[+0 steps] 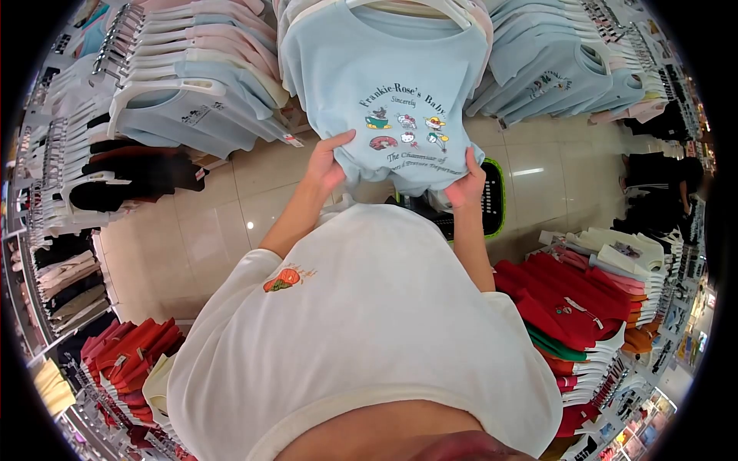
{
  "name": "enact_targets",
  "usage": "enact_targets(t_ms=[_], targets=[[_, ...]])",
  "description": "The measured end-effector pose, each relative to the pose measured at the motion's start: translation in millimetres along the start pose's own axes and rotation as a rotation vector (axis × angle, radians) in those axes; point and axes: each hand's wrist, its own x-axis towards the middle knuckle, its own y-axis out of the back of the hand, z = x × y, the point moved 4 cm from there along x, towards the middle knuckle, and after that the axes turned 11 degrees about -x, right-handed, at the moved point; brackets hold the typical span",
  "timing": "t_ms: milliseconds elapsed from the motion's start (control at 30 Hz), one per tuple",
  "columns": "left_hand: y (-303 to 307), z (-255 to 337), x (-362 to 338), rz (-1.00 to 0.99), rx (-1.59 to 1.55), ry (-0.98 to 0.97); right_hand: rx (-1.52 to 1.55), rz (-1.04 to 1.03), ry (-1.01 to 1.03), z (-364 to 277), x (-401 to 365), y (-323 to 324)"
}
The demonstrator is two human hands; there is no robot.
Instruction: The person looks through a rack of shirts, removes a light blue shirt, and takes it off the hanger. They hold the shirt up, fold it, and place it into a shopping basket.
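Observation:
A light blue T-shirt (330,73) with small cartoon figures and lettering on its chest hangs from a white hanger (459,14) in front of me. My left hand (329,163) grips the shirt's lower left side, thumb on the front and fingers behind the cloth. On the lower right side, my right hand (467,183) holds the fabric the same way. The hem is bunched up between both hands. Other shirts, pink and cream, show at the edges behind it.
Racks of pastel shirts (231,73) and blue shirts (550,61) stand on both sides. Below my right hand is a black basket with a green rim (501,201) on the tiled floor (211,223). Red sweaters (569,296) hang behind at right. A person in black (663,173) is at far right.

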Motion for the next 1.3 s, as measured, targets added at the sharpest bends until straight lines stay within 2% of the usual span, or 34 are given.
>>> enact_targets(t_ms=[133,233,367,467,567,667,700,800,833,933,967,1067,1200,1300], targets=[[-7,-2,-3,-0.027,0.116,0.044,-0.136,0.164,-0.13,8,4,12],[7,-7,6,0.017,0.037,0.112,-0.233,0.157,-0.08,10,6,3],[-21,-5,-4,0.027,-0.084,0.116,-0.51,0.099,0.065,6,8,6],[-15,-3,1,0.052,0.095,0.128,-0.448,0.071,0.074,10,7,19],[-18,-4,3,0.0,0.229,0.094,-0.041,0.025,-0.085,13,1,1],[-20,-6,4,-0.003,0.165,0.088,0.1,-0.128,-0.069,11,11,-6],[-19,-5,4,-0.013,0.109,0.086,-0.205,0.21,0.036,11,18,3],[-15,-2,7,-0.043,-0.016,0.063,-0.208,0.217,0.018,8,29,20],[-16,-1,8,-0.054,-0.031,0.036,-0.149,0.101,-0.02,7,32,24],[-15,3,15,-0.087,0.036,-0.032,-0.133,0.022,-0.058,-1,25,-12],[-14,4,17,-0.069,0.065,-0.043,-0.204,0.025,-0.098,-1,30,-9],[-13,7,20,-0.066,0.127,-0.058,-0.571,0.141,0.03,-13,32,-5],[-18,11,18,-0.064,-0.012,-0.027,-0.392,0.016,0.132,-13,35,14],[-28,11,14,-0.066,-0.069,-0.049,-0.193,0.043,-0.059,-3,41,19]])
